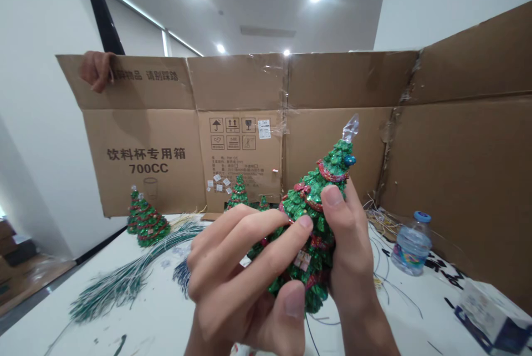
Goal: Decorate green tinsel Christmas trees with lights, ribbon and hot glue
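Note:
A green glitter Christmas tree ornament (311, 217), ringed with red tinsel and tipped with a clear plastic point, is held up in both hands. Its lower part is hidden by my fingers. My left hand (236, 273) wraps across the front of the tree from the left, with its thumb underneath. My right hand (349, 239) grips the tree's right side, thumb pressed on the green surface. Several small squares of paper cling to the ornament near my left fingertips.
A flattened cardboard box (137, 145) stands as a backdrop, its top held by another person's hand (96, 70). Smaller glitter trees (150, 224) stand behind on the white table (62, 323). A bundle of green wire stems (120, 281), a water bottle (411, 244) and a white box (490, 311) lie around.

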`<state>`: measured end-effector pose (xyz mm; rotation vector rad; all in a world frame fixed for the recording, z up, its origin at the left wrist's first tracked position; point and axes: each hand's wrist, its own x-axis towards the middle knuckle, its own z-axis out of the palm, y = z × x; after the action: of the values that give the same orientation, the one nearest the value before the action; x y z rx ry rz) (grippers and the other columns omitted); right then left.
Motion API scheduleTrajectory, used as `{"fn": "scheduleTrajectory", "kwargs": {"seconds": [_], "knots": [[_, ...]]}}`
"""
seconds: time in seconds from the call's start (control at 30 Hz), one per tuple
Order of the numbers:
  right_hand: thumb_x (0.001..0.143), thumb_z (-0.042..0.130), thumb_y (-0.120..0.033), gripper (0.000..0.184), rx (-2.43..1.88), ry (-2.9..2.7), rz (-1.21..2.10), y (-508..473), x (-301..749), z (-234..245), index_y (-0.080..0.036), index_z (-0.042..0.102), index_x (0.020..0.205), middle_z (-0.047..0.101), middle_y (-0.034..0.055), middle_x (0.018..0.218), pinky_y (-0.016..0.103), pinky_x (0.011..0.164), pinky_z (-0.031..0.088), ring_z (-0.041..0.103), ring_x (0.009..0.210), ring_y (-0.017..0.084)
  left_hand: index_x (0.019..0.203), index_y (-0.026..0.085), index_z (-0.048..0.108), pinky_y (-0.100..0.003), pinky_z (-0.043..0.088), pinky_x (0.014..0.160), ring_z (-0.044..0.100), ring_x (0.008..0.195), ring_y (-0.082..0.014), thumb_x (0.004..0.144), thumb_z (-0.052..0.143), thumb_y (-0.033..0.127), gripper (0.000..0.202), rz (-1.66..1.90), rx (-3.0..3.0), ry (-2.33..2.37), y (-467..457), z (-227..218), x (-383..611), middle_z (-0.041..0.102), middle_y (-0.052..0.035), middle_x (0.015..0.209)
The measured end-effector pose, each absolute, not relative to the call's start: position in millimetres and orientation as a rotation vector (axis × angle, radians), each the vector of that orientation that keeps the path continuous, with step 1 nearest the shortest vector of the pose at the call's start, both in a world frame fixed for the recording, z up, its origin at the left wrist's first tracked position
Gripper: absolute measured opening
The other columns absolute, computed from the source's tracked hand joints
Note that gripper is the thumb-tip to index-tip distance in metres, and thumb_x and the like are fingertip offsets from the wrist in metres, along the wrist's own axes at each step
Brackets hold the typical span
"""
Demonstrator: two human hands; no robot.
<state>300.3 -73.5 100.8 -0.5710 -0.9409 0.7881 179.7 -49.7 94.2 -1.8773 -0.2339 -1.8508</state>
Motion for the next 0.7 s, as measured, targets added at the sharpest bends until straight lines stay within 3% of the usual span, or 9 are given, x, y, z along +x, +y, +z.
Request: {"fn": "scheduleTrajectory", "kwargs": {"seconds": [0.23, 0.5, 0.7], "knots": [[0.094, 0.080, -0.065, 0.035, -0.548, -0.969, 0.778, -71.5, 301.9, 99.1, -0.033, 0.070, 0.101, 0.060, -0.0025, 0.084, 0.033, 0.070, 0.056, 0.058, 0.073, 0.019, 0.106, 0.012, 0.082, -0.035, 0.048, 0.059, 0.064, 0.072, -0.0185, 0.111, 0.055, 0.031, 0.033, -1.867, -1.910, -0.204, -50.2, 96.5, 181.0, 0.076, -0.0110, 0.090], [0.096, 0.074, -0.061, 0.047, -0.673, -1.019, 0.658, -66.0, 310.9, 93.2, -0.033, 0.071, 0.134, 0.075, 0.0067, 0.111, 0.046, 0.087, 0.061, 0.073, 0.106, 0.033, 0.107, 0.008, 0.082, -0.036, 0.051, 0.060, 0.063, 0.072, -0.0205, 0.105, 0.055, 0.023, 0.031, -1.769, -1.910, -0.188, -47.4, 96.6, 177.9, 0.076, -0.0142, 0.091], [0.094, 0.075, -0.062, 0.046, -0.694, -1.021, 0.647, -64.0, 311.7, 91.1, -0.032, 0.074, 0.129, 0.075, 0.0069, 0.108, 0.046, 0.084, 0.062, 0.073, 0.107, 0.034, 0.105, 0.008, 0.081, -0.035, 0.052, 0.058, 0.065, 0.070, -0.0207, 0.103, 0.057, 0.022, 0.028, -1.717, -1.919, -0.192, -50.5, 101.1, 174.5, 0.078, -0.0141, 0.089]]}}
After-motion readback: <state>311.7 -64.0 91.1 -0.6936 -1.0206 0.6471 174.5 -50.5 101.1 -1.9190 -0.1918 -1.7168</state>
